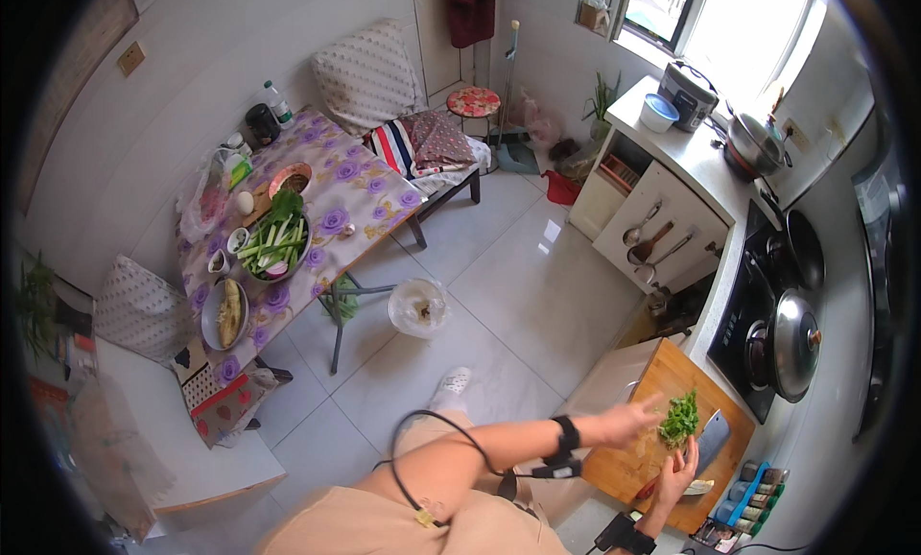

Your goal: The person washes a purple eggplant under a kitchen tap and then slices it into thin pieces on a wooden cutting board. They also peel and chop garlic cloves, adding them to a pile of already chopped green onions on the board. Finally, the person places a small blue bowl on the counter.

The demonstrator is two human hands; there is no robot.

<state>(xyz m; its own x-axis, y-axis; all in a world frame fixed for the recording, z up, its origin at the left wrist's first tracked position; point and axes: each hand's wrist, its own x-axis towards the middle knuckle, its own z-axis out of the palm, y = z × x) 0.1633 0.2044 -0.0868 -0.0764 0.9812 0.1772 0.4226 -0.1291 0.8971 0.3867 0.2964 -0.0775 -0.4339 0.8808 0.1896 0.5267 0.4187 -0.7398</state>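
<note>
A wooden cutting board lies on the counter to my right. On it is a small heap of chopped green leaves. Just left of the heap is my left hand, slightly blurred, with fingers apart and nothing held. My right hand hovers below the greens, palm partly up and fingers spread, also without anything in it. A cleaver rests on the board, its blade beyond my right hand and its middle hidden behind that hand. A pale piece of food lies beside the right hand.
A cooktop carries a lidded pan and a wok. Spice jars stand by the board. Across the room, a table with a flowered cloth holds a bowl of vegetables. A lined waste bin is on the floor.
</note>
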